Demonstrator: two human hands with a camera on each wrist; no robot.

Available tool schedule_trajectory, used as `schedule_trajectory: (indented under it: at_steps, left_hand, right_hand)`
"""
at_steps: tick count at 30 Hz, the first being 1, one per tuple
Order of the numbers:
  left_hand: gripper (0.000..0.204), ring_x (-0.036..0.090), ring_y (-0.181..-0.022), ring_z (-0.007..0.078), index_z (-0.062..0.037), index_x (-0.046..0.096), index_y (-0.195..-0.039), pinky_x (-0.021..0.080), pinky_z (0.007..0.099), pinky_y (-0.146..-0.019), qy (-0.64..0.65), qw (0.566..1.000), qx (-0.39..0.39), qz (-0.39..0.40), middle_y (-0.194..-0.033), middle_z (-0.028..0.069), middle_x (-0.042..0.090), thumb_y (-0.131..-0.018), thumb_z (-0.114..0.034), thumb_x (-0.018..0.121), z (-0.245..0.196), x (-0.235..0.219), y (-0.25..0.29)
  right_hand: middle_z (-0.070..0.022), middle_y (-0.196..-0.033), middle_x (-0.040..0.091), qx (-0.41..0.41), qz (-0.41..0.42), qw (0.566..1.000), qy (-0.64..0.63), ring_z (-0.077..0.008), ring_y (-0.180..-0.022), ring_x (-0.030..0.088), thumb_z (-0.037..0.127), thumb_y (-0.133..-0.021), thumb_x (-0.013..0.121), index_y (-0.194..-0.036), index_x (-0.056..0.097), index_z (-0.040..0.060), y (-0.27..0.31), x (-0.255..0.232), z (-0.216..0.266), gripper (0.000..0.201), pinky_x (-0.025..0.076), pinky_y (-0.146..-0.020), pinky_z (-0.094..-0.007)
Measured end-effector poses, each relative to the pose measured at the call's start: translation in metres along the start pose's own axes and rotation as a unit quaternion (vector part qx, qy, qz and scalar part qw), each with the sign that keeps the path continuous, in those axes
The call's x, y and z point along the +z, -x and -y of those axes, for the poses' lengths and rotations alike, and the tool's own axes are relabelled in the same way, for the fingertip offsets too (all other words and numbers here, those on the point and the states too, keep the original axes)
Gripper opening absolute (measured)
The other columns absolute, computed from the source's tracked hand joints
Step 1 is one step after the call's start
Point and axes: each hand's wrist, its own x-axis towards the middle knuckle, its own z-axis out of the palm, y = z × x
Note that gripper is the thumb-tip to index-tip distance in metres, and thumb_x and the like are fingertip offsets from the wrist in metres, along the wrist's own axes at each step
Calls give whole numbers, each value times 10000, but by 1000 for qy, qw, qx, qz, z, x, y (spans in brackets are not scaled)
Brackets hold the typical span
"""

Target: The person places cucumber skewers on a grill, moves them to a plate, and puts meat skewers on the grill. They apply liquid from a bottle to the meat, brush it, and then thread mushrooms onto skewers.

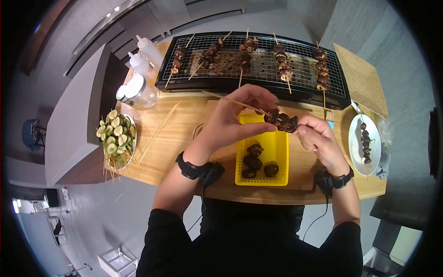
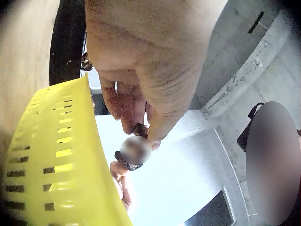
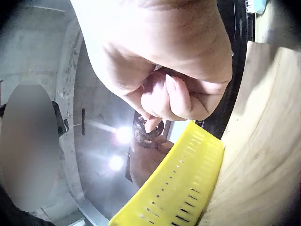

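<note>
Yellow plastic forms the basket (image 1: 278, 147) nearest the person on the wooden tabletop (image 1: 177, 138), with loose dark chunks (image 1: 252, 161) lying in its near half. Just past these, above the basket's far part, two hands hold a skewer (image 1: 282, 121) in the air. The left hand (image 1: 233, 122) pinches around the first chunk (image 1: 273, 117) with thumb and forefinger; the right hand (image 1: 321, 138) is curled, its fingers grasping the opposite end, though whether they grip the last chunk (image 1: 291, 124) or the tip cannot be told. The skewer's long axis runs across the body at a slant: its bare stick (image 1: 249, 106) points far and left, its loaded end near and right. It should prove light, the stick stiff but thin enough to snap, the chunks soft, likely slippery and apt to split if squeezed. The bare stretch just behind the food looks the safest hold. Farther out, other laden skewers (image 1: 283, 62) lie on a black grill (image 1: 198, 87), mostly pointing away from the person
</note>
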Motion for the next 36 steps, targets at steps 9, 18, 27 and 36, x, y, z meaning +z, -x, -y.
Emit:
schedule_trajectory:
  at_steps: [9,18,27,36]
  left_hand:
    - [404,725,-924,182,-67,665,-1161,565,330,-738,-336,937,-44,90,-977,48,724,-805,-104,855,-20,9,4]
    - [279,700,-953,317,-139,661,-1087,534,422,-873,-491,836,-75,235,-963,63,722,-842,-216,770,-21,16,17]
    - [269,672,-1058,295,-146,628,-1068,522,427,-911,-482,850,-17,213,-1032,62,696,-835,-172,758,-14,18,16]
    - [294,669,-1061,325,-134,623,-1066,524,428,-913,-497,835,-61,226,-1028,72,694,-818,-171,776,-17,15,16]
  right_hand:
    - [84,-625,372,-28,-21,994,-105,-19,-510,280,144,-1066,541,-1069,621,-5,-3,-9,4,169,209,-486,-217]
    - [90,-626,346,-33,-20,993,-111,-18,-513,271,152,-1059,561,-1047,636,6,-6,-13,0,164,199,-480,-216]
    - [90,-626,343,-32,-25,993,-114,-19,-516,274,148,-1059,560,-1059,640,5,-6,-14,0,164,204,-479,-214]
    - [91,-630,344,-37,-24,994,-102,-18,-519,274,151,-1064,554,-1063,638,2,-6,-14,1,171,206,-479,-212]
